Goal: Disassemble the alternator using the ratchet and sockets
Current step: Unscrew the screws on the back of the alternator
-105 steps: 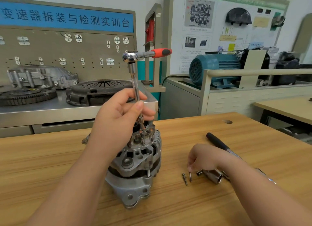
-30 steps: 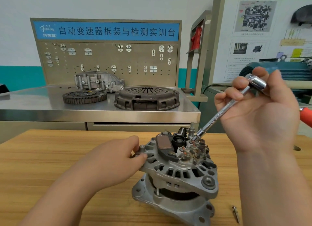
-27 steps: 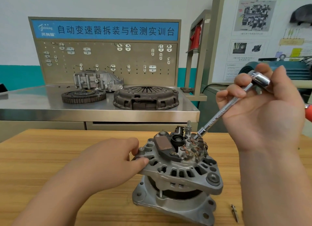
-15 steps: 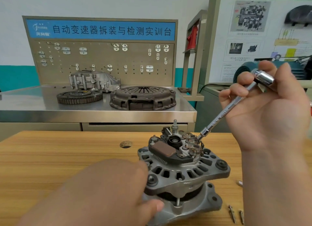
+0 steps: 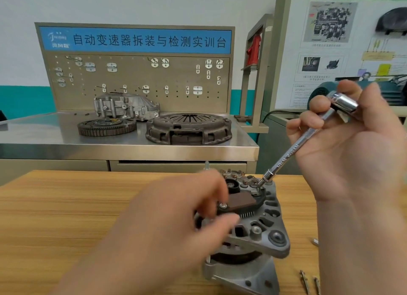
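Alternator (image 5: 262,230) held, ratchet (image 5: 343,102) on top
It stands at the near edge of the wooden table (image 5: 66,217); the blurred left hand (image 5: 176,224) curls over its rim, and the raised right hand (image 5: 352,145), palm toward the camera, pinches the extension bar (image 5: 293,150), which slants down to its top.

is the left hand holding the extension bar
No, the right hand pinches the extension bar; the left hand holds the alternator.

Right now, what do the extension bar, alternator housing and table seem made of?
Extension bar: chrome-plated steel, mirror-bright, stamped CHROME VANADIUM. Alternator housing: probably cast aluminium, dull grey, vented. Table: wood or wood-look laminate, striped grain.
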The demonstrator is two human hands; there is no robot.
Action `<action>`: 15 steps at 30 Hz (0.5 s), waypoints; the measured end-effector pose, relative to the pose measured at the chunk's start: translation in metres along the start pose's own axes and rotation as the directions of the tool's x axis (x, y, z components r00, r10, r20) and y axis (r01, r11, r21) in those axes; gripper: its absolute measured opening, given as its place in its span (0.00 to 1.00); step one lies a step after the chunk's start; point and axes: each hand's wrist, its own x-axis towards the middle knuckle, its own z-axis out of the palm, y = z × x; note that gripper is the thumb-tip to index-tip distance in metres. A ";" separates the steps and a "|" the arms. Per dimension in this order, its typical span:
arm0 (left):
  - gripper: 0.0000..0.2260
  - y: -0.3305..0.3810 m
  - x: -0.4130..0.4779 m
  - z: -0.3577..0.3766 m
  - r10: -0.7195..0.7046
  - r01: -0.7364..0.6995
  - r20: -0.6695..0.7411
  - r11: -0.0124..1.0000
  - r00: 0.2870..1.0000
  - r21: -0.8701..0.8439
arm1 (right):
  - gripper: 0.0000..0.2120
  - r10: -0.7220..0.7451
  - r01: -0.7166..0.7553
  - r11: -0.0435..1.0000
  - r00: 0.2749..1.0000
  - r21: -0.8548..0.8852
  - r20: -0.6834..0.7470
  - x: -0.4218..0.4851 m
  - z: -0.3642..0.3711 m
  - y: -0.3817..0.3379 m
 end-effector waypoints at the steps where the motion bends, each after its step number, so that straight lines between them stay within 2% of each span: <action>1: 0.17 -0.013 -0.009 -0.014 -0.008 0.008 -0.088 1.000 0.996 0.001 | 0.14 0.006 -0.006 1.000 1.000 0.002 -0.001 0.000 0.001 0.000; 3: 0.30 -0.046 -0.003 -0.022 -0.140 0.144 -0.060 0.988 0.988 0.054 | 0.14 0.020 -0.020 1.000 1.000 0.005 0.000 -0.002 0.003 0.002; 4: 0.39 -0.057 0.000 -0.021 -0.223 0.222 0.020 0.974 0.975 0.037 | 0.14 0.030 -0.030 1.000 1.000 0.009 0.004 -0.002 0.004 0.003; 6: 0.53 -0.077 0.003 -0.008 -0.281 0.295 0.176 0.954 0.943 -0.058 | 0.14 0.053 -0.054 0.998 0.998 0.019 0.019 -0.004 0.006 0.005; 7: 0.57 -0.085 0.005 -0.002 -0.301 0.332 0.226 0.936 0.926 -0.114 | 0.15 0.066 -0.067 0.998 0.997 0.021 0.026 -0.004 0.008 0.006; 10: 0.59 -0.092 0.006 0.016 -0.262 0.352 0.313 0.893 0.913 -0.279 | 0.15 0.106 -0.107 0.994 0.993 0.014 0.049 -0.006 0.011 0.011; 15: 0.57 -0.094 0.008 0.027 -0.231 0.332 0.296 0.873 0.927 -0.358 | 0.14 0.152 -0.153 0.988 0.985 0.004 0.080 -0.009 0.014 0.017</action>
